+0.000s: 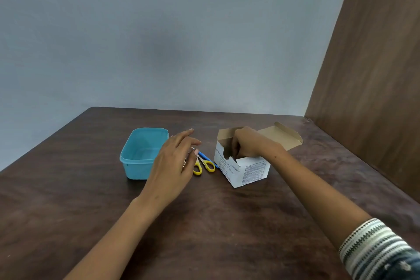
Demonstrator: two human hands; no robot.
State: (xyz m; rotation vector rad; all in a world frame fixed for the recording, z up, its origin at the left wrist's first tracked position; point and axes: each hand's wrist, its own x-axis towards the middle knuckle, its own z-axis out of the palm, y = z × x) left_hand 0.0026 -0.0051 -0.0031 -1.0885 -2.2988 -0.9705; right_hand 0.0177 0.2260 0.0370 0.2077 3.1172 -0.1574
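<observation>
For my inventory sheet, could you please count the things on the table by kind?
Teal plastic tub: 1
White cardboard box: 1
Yellow-handled scissors: 1
Slim blue item, partly hidden: 1
Total: 4

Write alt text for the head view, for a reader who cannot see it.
A person's right hand reaches into an open white cardboard box on a dark wooden table. The left hand, fingers spread, is above yellow-handled scissors beside an open teal plastic tub.
</observation>
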